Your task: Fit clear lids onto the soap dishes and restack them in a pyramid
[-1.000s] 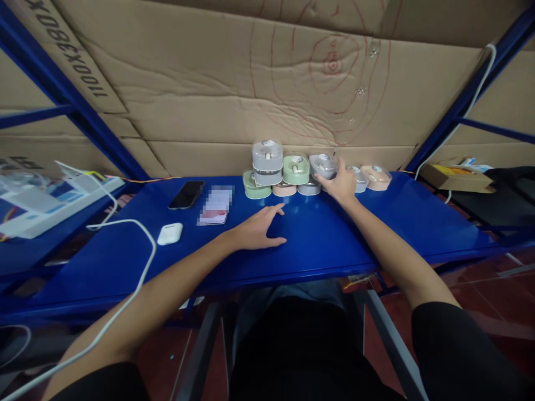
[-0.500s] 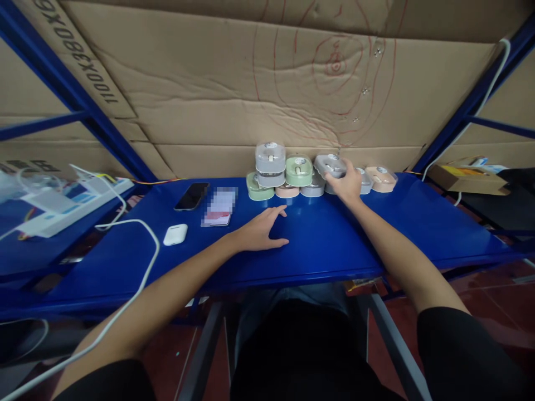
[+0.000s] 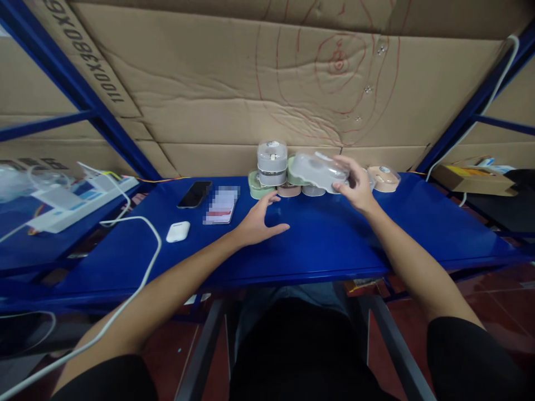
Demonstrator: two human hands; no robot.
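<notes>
Grey box: raised near the bench's back edge, before a green box; tilted, long axis roughly left-right, right end lower; outline blurred.
Right hand: thumb and fingers gripping the grey box's right end.
Left hand: open, thumb spread from fingers, over mid-bench.
Grey stack: rounded boxes, clear domed top.
Bench: glossy blue, smooth.
Cardboard wall: creased, red rings drawn, behind back edge.

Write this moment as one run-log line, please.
right hand: holding rounded grey plastic box with clear lid | left hand: open, holding nothing, over flat blue table
</notes>
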